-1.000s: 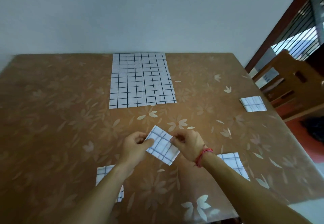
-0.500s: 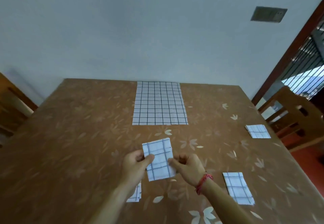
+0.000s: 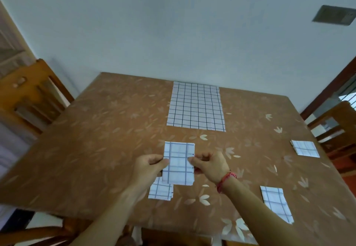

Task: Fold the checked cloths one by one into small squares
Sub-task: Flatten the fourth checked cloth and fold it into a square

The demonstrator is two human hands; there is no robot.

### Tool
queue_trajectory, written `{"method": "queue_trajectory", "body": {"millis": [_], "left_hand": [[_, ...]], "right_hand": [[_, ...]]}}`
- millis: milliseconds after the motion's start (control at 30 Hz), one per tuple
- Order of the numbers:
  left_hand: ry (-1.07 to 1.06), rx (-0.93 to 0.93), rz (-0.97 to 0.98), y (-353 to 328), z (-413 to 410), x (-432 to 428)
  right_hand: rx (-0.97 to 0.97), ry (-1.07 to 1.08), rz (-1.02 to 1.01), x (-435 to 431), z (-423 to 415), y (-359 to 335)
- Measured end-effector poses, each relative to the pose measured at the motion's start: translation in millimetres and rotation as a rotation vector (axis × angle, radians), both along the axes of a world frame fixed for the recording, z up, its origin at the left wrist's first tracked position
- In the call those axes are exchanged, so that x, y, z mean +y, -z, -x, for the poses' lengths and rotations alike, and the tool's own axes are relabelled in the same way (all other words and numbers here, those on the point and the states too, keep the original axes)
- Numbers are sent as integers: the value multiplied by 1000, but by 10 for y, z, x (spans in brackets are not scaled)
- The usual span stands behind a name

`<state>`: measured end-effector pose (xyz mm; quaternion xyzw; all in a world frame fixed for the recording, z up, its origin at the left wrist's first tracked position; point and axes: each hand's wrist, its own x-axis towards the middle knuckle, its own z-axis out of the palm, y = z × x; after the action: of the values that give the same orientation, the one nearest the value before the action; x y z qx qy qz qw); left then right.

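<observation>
While held level | left hand (image 3: 150, 166) pinches folded cloth (image 3: 179, 163) | right hand (image 3: 211, 165) pinches opposite edge

A: Where is the spread cloth (image 3: 196, 107)?
B: On the table (image 3: 96, 149), far middle. Nearer, the held cloth (image 3: 178, 163) sits between the left hand (image 3: 148, 168) and right hand (image 3: 210, 166), pinched at its side edges.
A: The folded squares?
B: Near-left square (image 3: 160, 190) partly behind the held cloth; near-right square (image 3: 276, 203) beside the right forearm; far-right square (image 3: 305, 148) by the chair (image 3: 339, 130).
</observation>
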<state>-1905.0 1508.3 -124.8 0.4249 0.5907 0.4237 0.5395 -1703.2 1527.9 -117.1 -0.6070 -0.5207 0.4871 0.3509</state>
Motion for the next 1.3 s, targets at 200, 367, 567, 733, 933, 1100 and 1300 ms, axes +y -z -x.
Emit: {"method": "queue_trajectory", "body": {"millis": [200, 367, 567, 733, 933, 1100, 1300], "left_hand": [[-100, 25, 13, 91, 226, -53], [-209, 20, 36, 143, 598, -134], [-280, 147, 73, 252, 1331, -285], [-365, 238, 87, 340, 2025, -380], [-470, 356, 96, 492, 2782, -280], [-440, 486, 107, 789, 3318, -34], [-432, 580, 141, 1161, 3779, 276]], "right_hand": [[42, -27, 73, 38, 262, 117], [48, -109, 139, 80, 645, 179], [48, -233, 205, 156, 1378, 272], [32, -336, 264, 227, 2082, 415], [124, -371, 407, 300, 2901, 617], [172, -332, 531, 495, 3491, 925], [179, -329, 637, 779, 4020, 1319]]}}
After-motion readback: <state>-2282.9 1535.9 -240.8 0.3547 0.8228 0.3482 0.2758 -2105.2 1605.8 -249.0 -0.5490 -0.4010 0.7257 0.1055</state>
